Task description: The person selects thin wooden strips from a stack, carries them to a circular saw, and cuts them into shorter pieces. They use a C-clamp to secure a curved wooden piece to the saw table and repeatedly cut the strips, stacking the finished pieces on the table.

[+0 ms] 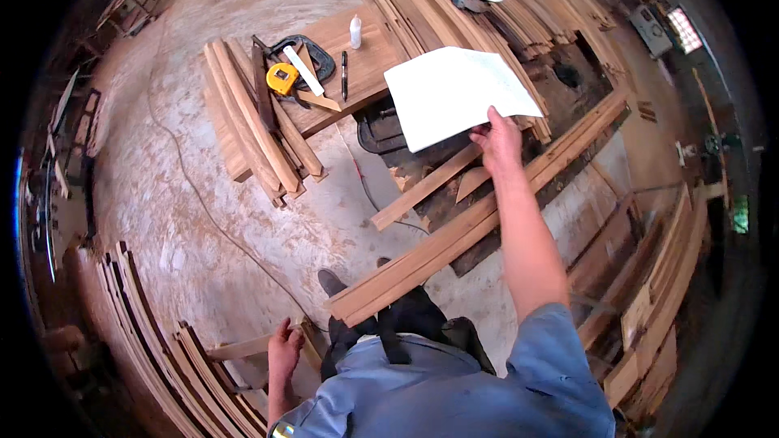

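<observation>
Paper sheet in right hand, left hand on wood strip

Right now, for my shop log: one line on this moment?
right hand: holds white paper sheet | left hand: on curved wooden slat | yellow tape measure: on board

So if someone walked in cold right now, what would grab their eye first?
Most likely the big white sheet, held up by its lower edge in the right hand at the middle of the view. Next the yellow tape measure on the wooden board behind it. Down low, the left hand rests on a wooden strip.
</observation>
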A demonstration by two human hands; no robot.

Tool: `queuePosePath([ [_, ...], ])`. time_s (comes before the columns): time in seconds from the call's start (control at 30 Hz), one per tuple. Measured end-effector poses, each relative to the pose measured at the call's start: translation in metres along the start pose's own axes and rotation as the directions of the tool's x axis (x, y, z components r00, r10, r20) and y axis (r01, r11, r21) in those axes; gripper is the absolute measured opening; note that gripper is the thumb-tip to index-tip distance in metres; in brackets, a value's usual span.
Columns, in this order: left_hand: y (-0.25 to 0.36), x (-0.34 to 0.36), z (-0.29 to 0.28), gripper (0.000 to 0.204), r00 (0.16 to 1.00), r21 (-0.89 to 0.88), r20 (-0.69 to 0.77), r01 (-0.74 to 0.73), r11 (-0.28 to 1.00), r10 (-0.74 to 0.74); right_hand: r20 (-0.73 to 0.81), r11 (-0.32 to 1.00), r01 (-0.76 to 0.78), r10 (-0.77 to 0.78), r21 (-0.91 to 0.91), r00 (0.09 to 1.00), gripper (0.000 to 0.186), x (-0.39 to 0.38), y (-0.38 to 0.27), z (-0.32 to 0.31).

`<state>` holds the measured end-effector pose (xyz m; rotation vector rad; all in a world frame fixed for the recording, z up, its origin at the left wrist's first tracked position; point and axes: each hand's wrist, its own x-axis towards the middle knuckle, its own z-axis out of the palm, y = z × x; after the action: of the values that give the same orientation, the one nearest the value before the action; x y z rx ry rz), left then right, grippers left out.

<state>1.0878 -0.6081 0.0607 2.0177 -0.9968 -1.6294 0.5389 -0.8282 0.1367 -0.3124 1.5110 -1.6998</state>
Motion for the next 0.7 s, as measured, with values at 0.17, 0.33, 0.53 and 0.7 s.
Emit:
queuePosePath([
  [0.17,0.013,0.053,-0.037,0.048,0.981,0.317,0.136,-0.176,0.932,0.139,-0.165,0.993,0.044,-0.062,-0.113,0.984,0.033,-0.058,0.002,-0.05],
  [0.33,0.04,0.085,-0.1,0.051,0.982,0.333,0.16,-0.148,0.931,0.099,-0.394,0.999,0.052,-0.052,-0.01,0.918,0.028,-0.122,0.023,-0.069],
  [0.53,0.096,0.093,-0.103,0.051,0.941,0.364,0.234,-0.317,0.876,0.243,-0.285,0.983,0.181,-0.167,0.021,0.944,0.024,-0.177,0.005,-0.063],
  [0.7,0.175,0.07,-0.053,0.048,0.847,0.328,0.398,-0.491,0.807,0.354,-0.33,0.986,0.166,-0.15,0.022,0.932,0.024,-0.193,-0.005,-0.052],
])
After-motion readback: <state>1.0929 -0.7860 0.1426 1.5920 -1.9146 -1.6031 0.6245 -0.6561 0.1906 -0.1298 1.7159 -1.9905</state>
